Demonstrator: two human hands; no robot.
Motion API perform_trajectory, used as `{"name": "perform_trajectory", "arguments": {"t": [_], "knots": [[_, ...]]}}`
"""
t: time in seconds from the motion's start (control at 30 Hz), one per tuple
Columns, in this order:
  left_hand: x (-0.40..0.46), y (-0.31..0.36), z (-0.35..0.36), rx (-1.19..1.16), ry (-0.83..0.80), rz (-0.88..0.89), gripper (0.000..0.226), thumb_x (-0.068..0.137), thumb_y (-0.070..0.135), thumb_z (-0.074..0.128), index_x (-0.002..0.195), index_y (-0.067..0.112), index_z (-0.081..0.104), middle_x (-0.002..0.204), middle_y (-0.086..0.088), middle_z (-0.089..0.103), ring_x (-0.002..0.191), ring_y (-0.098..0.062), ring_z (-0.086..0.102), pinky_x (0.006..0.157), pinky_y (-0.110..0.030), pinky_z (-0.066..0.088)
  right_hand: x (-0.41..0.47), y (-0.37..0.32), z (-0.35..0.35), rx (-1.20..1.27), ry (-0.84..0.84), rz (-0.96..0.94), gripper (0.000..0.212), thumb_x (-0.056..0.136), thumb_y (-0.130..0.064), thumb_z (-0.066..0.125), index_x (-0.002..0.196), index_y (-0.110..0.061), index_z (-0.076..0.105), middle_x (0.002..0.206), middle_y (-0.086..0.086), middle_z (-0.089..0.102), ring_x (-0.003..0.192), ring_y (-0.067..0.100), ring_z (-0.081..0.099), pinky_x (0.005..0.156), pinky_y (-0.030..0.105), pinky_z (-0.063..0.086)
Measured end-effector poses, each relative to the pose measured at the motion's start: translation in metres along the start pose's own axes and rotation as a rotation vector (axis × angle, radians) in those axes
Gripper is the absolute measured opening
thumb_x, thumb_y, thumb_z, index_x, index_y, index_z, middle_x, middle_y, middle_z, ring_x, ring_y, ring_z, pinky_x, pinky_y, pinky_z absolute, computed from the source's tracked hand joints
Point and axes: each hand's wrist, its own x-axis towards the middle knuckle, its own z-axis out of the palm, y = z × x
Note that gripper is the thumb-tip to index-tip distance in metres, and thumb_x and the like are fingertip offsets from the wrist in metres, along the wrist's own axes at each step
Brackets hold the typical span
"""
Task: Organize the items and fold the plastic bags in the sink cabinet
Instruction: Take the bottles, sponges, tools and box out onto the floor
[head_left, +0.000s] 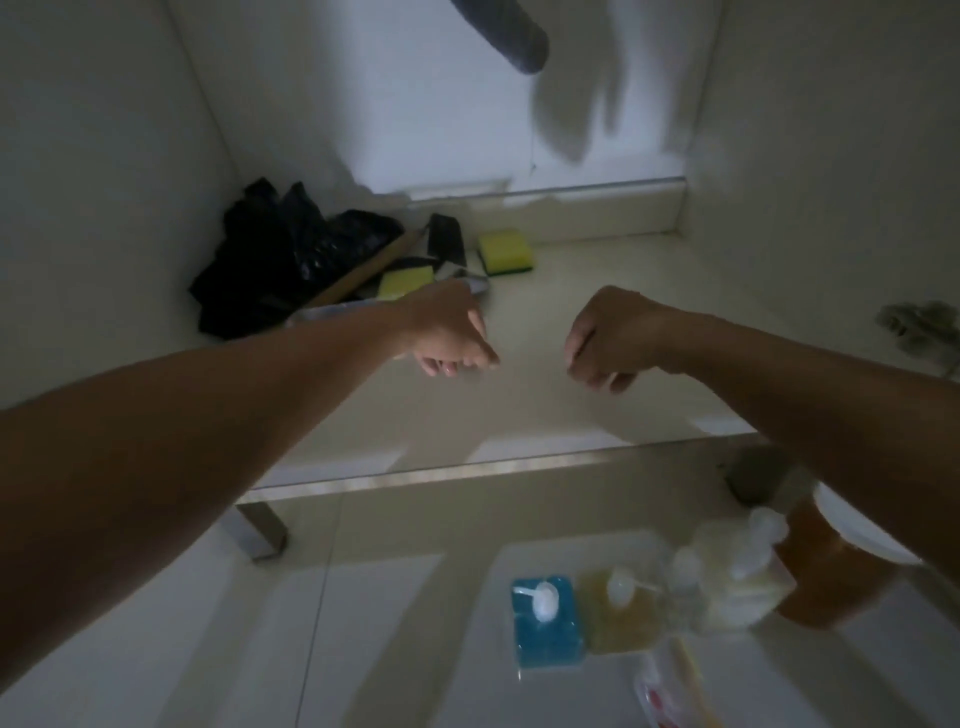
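black plastic bags (270, 260) heaped in the cabinet's back left corner, on the cabinet floor (597, 312). 2 yellow sponges (505, 252) near them, a wooden stick (363, 273) lying across the pile. left hand (452, 332) and right hand (605, 340) over the floor, apart, fingers curled, nothing seen in either. blue soap bottle (545, 623) and amber bottle (621, 613) outside on the tiles.
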Motion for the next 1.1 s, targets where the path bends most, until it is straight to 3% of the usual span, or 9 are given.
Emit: {"name": "perform_trajectory", "arguments": {"t": [0.07, 0.2, 0.27, 0.37, 0.47, 0.6, 0.73, 0.93, 1.1], "knots": [[0.011, -0.016, -0.014, 0.002, 0.068, -0.022, 0.014, 0.08, 0.024, 0.077, 0.086, 0.012, 0.074, 0.082, -0.014, 0.072, 0.074, -0.021, 0.07, 0.067, -0.032, 0.061, 0.021, -0.013, 0.001, 0.021, 0.009, -0.027, 0.02, 0.078, -0.002, 0.077, 0.097, 0.002, 0.071, 0.082, 0.021, 0.074, 0.074, 0.027, 0.074, 0.065, 0.037, 0.062], [0.042, -0.044, -0.037, 0.107, 0.215, -0.055, 0.037, 0.078, 0.023, 0.078, 0.111, 0.007, 0.07, 0.107, -0.003, 0.066, 0.092, -0.023, 0.068, 0.084, -0.037, 0.057, 0.063, -0.036, 0.006, 0.061, 0.054, -0.028, 0.021, 0.075, -0.002, 0.077, 0.093, 0.007, 0.071, 0.081, 0.027, 0.072, 0.074, 0.032, 0.074, 0.072, 0.047, 0.061], [0.058, -0.063, -0.049, 0.173, 0.301, -0.088, 0.034, 0.078, 0.02, 0.076, 0.108, 0.005, 0.07, 0.103, -0.005, 0.069, 0.094, -0.024, 0.066, 0.087, -0.038, 0.055, 0.084, -0.047, 0.009, 0.057, 0.075, -0.028, 0.023, 0.075, 0.0, 0.075, 0.095, 0.01, 0.071, 0.082, 0.028, 0.072, 0.075, 0.035, 0.074, 0.074, 0.048, 0.06], [0.078, -0.094, -0.061, 0.237, 0.389, -0.163, 0.012, 0.078, 0.019, 0.07, 0.082, 0.007, 0.072, 0.081, -0.005, 0.069, 0.073, -0.018, 0.063, 0.068, -0.032, 0.054, 0.112, -0.061, 0.014, 0.007, 0.121, -0.038, 0.01, 0.077, 0.002, 0.072, 0.084, 0.009, 0.07, 0.065, 0.023, 0.067, 0.059, 0.032, 0.071, 0.06, 0.039, 0.057], [0.1, -0.112, -0.063, 0.247, 0.39, -0.155, 0.015, 0.078, 0.02, 0.07, 0.085, 0.008, 0.074, 0.087, -0.006, 0.07, 0.078, -0.019, 0.064, 0.072, -0.032, 0.054, 0.142, -0.069, 0.012, -0.075, 0.183, -0.033, 0.004, 0.079, 0.001, 0.067, 0.077, 0.0, 0.065, 0.058, 0.013, 0.062, 0.044, 0.023, 0.06, 0.047, 0.03, 0.049], [0.126, -0.117, -0.063, 0.22, 0.24, -0.095, 0.034, 0.08, 0.019, 0.073, 0.111, 0.004, 0.067, 0.111, -0.01, 0.064, 0.102, -0.027, 0.061, 0.089, -0.036, 0.052, 0.186, -0.065, 0.0, -0.347, 0.265, -0.072, 0.008, 0.08, -0.006, 0.06, 0.086, -0.002, 0.063, 0.089, 0.013, 0.067, 0.083, 0.029, 0.069, 0.063, 0.03, 0.055], [0.149, -0.119, -0.066, 0.183, 0.22, -0.081, 0.03, 0.089, 0.018, 0.065, 0.116, 0.01, 0.06, 0.119, -0.01, 0.056, 0.103, -0.025, 0.056, 0.09, -0.032, 0.05, 0.224, -0.052, -0.003, -0.602, 0.208, -0.118, 0.044, 0.089, -0.009, 0.058, 0.132, -0.006, 0.053, 0.131, 0.017, 0.055, 0.115, 0.032, 0.056, 0.096, 0.036, 0.049], [0.177, -0.126, -0.058, 0.061, 0.132, -0.069, 0.099, 0.079, 0.028, 0.076, 0.153, 0.029, 0.01, 0.136, -0.01, 0.05, 0.116, -0.031, 0.052, 0.093, -0.039, 0.048, 0.283, -0.027, 0.002, -0.584, 0.106, -0.045, 0.062, 0.099, -0.011, 0.041, 0.155, -0.015, 0.015, 0.162, 0.011, 0.01, 0.145, 0.039, 0.021, 0.117, 0.047, 0.025], [0.196, -0.127, -0.05, 0.024, 0.199, -0.145, 0.102, 0.075, 0.029, 0.077, 0.152, 0.033, 0.011, 0.119, -0.006, 0.053, 0.097, -0.024, 0.057, 0.069, -0.031, 0.05, 0.299, -0.024, -0.001, -0.459, 0.306, -0.058, 0.046, 0.087, -0.035, 0.047, 0.123, -0.008, 0.057, 0.128, 0.021, 0.048, 0.111, 0.042, 0.053, 0.096, 0.042, 0.048]]}}
